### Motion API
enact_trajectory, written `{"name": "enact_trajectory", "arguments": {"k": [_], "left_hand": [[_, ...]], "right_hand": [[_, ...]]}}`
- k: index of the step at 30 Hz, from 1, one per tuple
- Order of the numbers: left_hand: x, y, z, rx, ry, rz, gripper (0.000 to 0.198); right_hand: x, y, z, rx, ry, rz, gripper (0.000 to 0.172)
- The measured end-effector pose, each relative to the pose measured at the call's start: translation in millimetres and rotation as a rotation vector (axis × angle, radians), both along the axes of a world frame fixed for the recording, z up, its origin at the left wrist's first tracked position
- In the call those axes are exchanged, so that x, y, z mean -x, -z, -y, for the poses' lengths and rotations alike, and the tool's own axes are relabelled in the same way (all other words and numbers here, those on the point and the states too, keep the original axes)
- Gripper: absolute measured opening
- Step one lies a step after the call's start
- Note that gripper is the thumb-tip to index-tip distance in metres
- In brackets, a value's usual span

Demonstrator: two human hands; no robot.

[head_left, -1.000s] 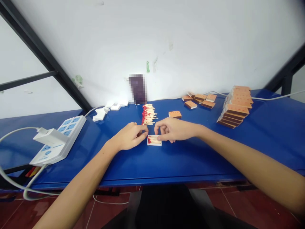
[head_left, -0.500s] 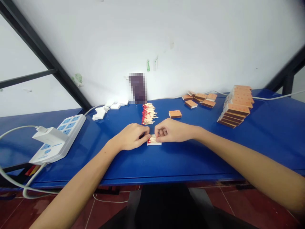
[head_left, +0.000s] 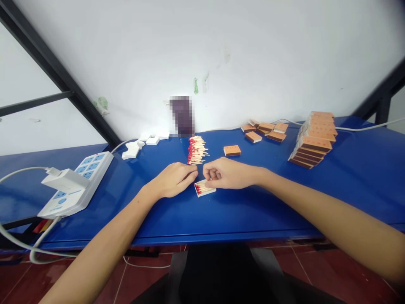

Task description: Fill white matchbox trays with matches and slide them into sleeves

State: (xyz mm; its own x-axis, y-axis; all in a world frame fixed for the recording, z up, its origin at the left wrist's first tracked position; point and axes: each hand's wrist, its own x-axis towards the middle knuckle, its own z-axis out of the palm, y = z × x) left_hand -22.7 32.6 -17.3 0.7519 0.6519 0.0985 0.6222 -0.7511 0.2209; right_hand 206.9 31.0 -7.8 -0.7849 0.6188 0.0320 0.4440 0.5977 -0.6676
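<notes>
A small white matchbox tray [head_left: 207,193] lies slightly turned on the blue table, filled with red-tipped matches [head_left: 200,187]. My right hand [head_left: 225,174] is over its right end, fingers curled and thumb down on the pale match sticks. Its fingertips are partly hidden. My left hand [head_left: 176,180] is just left of the tray, fingers together and bent, with nothing visible in them. Behind both hands lies a pile of loose matches [head_left: 197,150], red heads to the left. An orange-topped matchbox cover [head_left: 232,150] is behind my right hand.
Stacked matchboxes [head_left: 314,141] stand at the right. Several orange matchbox covers [head_left: 266,128] lie in a heap by the wall. White trays [head_left: 132,150] are scattered at the back left. A power strip [head_left: 95,179] with a charger [head_left: 65,183] occupies the left side.
The tray has turned, its left end swinging toward me, and more of its matches show. My left thumb has drawn back from the tray. My right hand has shifted slightly left.
</notes>
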Motion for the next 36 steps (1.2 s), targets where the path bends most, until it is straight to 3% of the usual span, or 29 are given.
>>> {"name": "enact_trajectory", "arguments": {"k": [2, 6, 11, 30, 36], "left_hand": [[0.9, 0.7, -1.1, -0.008, -0.005, -0.009, 0.032], [2.4, 1.7, -2.7, -0.009, -0.003, -0.016, 0.031], [4.9, 2.9, -5.7, -0.054, -0.051, -0.036, 0.035], [4.9, 0.8, -1.9, 0.039, -0.033, 0.051, 0.034], [4.7, -2.8, 0.5, 0.050, -0.014, 0.051, 0.032]], "right_hand": [[-0.6, -1.3, 0.8, -0.008, 0.007, -0.005, 0.016], [-1.0, -1.1, 1.0, -0.112, -0.039, 0.023, 0.041], [-3.2, 1.5, -3.4, -0.231, 0.016, 0.061, 0.030], [0.6, 6.0, -2.6, -0.262, -0.020, -0.010, 0.024], [0.9, 7.0, -3.6, -0.202, -0.033, -0.033, 0.025]]}}
